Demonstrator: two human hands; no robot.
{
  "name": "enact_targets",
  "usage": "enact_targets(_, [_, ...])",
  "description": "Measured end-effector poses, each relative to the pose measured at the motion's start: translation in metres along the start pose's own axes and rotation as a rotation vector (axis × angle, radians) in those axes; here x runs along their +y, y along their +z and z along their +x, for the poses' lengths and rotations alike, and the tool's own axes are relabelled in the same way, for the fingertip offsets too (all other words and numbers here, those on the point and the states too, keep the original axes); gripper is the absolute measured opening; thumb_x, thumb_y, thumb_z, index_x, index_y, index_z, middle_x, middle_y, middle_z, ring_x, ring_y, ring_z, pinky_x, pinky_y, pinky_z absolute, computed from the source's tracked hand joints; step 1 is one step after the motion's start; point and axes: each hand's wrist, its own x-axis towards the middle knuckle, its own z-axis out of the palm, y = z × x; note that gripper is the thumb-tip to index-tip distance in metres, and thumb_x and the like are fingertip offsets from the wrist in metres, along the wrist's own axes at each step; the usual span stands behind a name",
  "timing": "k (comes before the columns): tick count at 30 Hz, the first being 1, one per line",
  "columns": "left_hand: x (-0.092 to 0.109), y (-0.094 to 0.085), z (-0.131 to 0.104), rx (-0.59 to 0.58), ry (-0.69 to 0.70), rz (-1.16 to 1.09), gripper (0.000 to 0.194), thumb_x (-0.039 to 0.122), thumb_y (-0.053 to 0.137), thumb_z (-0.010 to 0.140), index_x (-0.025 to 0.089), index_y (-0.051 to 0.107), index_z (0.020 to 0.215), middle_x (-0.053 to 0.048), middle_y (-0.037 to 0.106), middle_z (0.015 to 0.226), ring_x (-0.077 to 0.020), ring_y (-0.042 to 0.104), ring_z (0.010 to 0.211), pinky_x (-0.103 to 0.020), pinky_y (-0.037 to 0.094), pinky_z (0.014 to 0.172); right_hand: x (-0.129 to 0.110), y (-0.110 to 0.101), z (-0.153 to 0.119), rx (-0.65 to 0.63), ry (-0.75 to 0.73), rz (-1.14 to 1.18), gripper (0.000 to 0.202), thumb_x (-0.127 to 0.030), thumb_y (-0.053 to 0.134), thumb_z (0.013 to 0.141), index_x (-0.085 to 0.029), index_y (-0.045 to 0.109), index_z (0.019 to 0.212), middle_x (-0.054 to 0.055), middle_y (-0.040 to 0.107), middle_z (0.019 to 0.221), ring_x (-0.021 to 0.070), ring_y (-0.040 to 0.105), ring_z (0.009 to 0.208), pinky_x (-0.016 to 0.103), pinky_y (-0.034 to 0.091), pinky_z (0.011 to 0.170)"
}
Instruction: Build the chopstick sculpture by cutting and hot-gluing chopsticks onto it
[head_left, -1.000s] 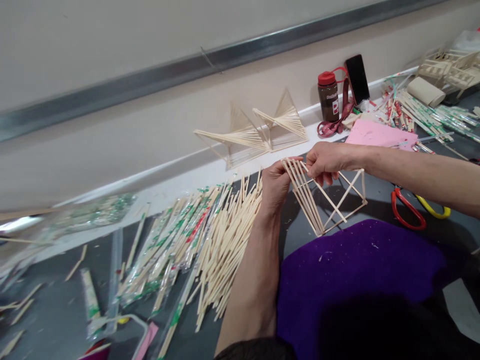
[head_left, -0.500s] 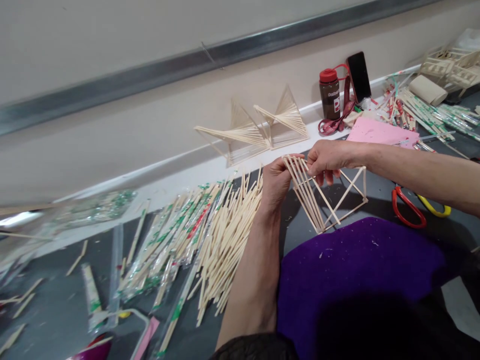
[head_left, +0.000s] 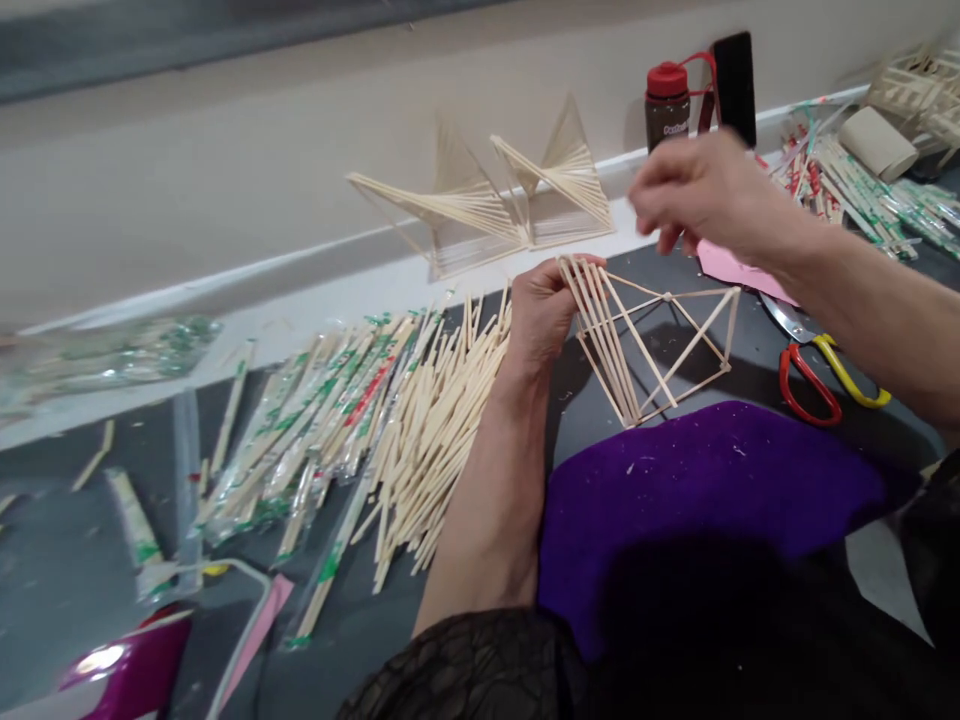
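A small open frame of wooden chopsticks (head_left: 641, 345) stands on the dark table, with several sticks laid side by side along its left side. My left hand (head_left: 541, 308) grips its upper left corner, the fingertips partly hidden behind the sticks. My right hand (head_left: 701, 195) is lifted above and to the right of the frame, apart from it. Its fingers look bent but motion smears them, so whether they hold anything cannot be made out. Left of my left forearm lies a heap of loose chopsticks (head_left: 442, 420).
Two finished-looking twisted stick structures (head_left: 480, 215) stand by the wall. Wrapped chopsticks (head_left: 322, 400) lie left of the heap. Scissors (head_left: 810, 390) with red and yellow handles, pink paper (head_left: 739, 272), a bottle (head_left: 666, 105) and a phone (head_left: 735, 90) are on the right. Purple cloth (head_left: 697, 490) is in front.
My right hand has let go of the frame's top and moved up and right. My left hand keeps its hold. The view has tilted down, showing the scissors' blades.
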Motion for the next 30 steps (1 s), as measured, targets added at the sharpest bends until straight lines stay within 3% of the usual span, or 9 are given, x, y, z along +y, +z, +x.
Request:
enact_targets(2, [0.001, 0.001, 0.0, -0.001, 0.001, -0.013, 0.005, 0.019, 0.075, 0.072, 0.022, 0.076, 0.075, 0.0, 0.07, 0.07, -0.0137, 0.063, 0.063, -0.028, 0.05, 0.063, -0.009, -0.011, -0.027, 0.276, -0.174, 0.089, 0.009, -0.021, 0.059, 0.086, -0.019, 0.062, 0.079, 0.0, 0.068, 0.074, 0.0059, 0.059, 0.054, 0.018, 0.035, 0.043])
enact_targets(3, [0.001, 0.001, 0.0, 0.003, -0.007, -0.018, 0.007, 0.017, 0.074, 0.072, 0.022, 0.076, 0.076, 0.001, 0.07, 0.07, -0.014, 0.064, 0.063, -0.028, 0.05, 0.063, -0.012, -0.014, -0.044, 0.359, -0.254, 0.091, 0.007, -0.023, 0.06, 0.086, -0.021, 0.064, 0.08, 0.0, 0.066, 0.074, 0.0068, 0.058, 0.056, 0.019, 0.037, 0.043])
enact_targets(5, [0.001, 0.001, 0.001, 0.013, -0.032, -0.032, 0.011, 0.013, 0.074, 0.071, 0.022, 0.075, 0.077, 0.001, 0.068, 0.068, -0.0146, 0.064, 0.065, -0.027, 0.049, 0.063, -0.012, -0.014, -0.079, 0.449, -0.241, 0.047, 0.013, -0.025, 0.062, 0.087, -0.024, 0.063, 0.075, 0.0, 0.06, 0.066, 0.0078, 0.052, 0.05, 0.023, 0.033, 0.04])
enact_targets(6, [0.001, 0.001, 0.001, 0.014, -0.042, -0.042, 0.012, 0.012, 0.074, 0.071, 0.022, 0.075, 0.078, 0.001, 0.068, 0.067, -0.0149, 0.065, 0.066, -0.027, 0.049, 0.063, -0.008, -0.011, -0.095, 0.425, -0.199, 0.027, 0.014, -0.023, 0.062, 0.087, -0.024, 0.062, 0.074, 0.0, 0.059, 0.065, 0.0074, 0.052, 0.049, 0.023, 0.035, 0.041])
enact_targets(10, [-0.002, 0.002, 0.003, 0.017, -0.034, -0.075, 0.014, 0.01, 0.074, 0.07, 0.022, 0.075, 0.078, 0.002, 0.067, 0.067, -0.0145, 0.065, 0.066, -0.025, 0.049, 0.061, 0.029, 0.015, -0.131, -0.104, 0.157, -0.01, 0.012, -0.028, 0.065, 0.083, -0.022, 0.066, 0.073, 0.0, 0.066, 0.063, 0.0074, 0.056, 0.047, 0.022, 0.045, 0.047])
enact_targets(13, [-0.004, 0.002, 0.004, 0.019, -0.009, -0.068, 0.013, 0.012, 0.074, 0.07, 0.021, 0.076, 0.079, 0.002, 0.068, 0.068, -0.0136, 0.065, 0.062, -0.024, 0.049, 0.057, 0.057, 0.035, -0.127, -0.236, 0.322, 0.055, 0.011, -0.028, 0.064, 0.08, -0.019, 0.067, 0.074, 0.001, 0.068, 0.067, 0.0074, 0.058, 0.048, 0.021, 0.043, 0.045])
enact_targets(18, [-0.005, 0.003, 0.006, 0.032, -0.039, -0.1, 0.016, 0.007, 0.073, 0.068, 0.021, 0.074, 0.076, 0.003, 0.067, 0.065, -0.0156, 0.067, 0.067, -0.025, 0.051, 0.059, 0.073, 0.048, -0.113, -0.297, 0.449, 0.2, 0.018, -0.035, 0.066, 0.078, -0.017, 0.069, 0.077, 0.002, 0.07, 0.07, 0.0059, 0.056, 0.046, 0.018, 0.037, 0.039])
enact_targets(26, [-0.015, 0.002, 0.012, 0.093, -0.102, -0.232, 0.024, -0.004, 0.064, 0.07, 0.017, 0.071, 0.076, 0.002, 0.067, 0.072, -0.0193, 0.07, 0.081, -0.03, 0.055, 0.07, 0.074, 0.055, -0.111, -0.309, 0.45, 0.257, 0.022, -0.038, 0.069, 0.078, -0.017, 0.069, 0.072, 0.003, 0.071, 0.071, 0.0046, 0.053, 0.045, 0.017, 0.035, 0.039])
enact_targets(30, [-0.013, 0.002, 0.012, 0.053, -0.106, -0.236, 0.024, -0.005, 0.062, 0.069, 0.016, 0.07, 0.076, 0.002, 0.066, 0.074, -0.0189, 0.07, 0.081, -0.029, 0.054, 0.068, 0.073, 0.061, -0.109, -0.302, 0.432, 0.251, 0.022, -0.037, 0.069, 0.077, -0.016, 0.068, 0.073, 0.002, 0.071, 0.069, 0.0044, 0.053, 0.045, 0.017, 0.034, 0.039])
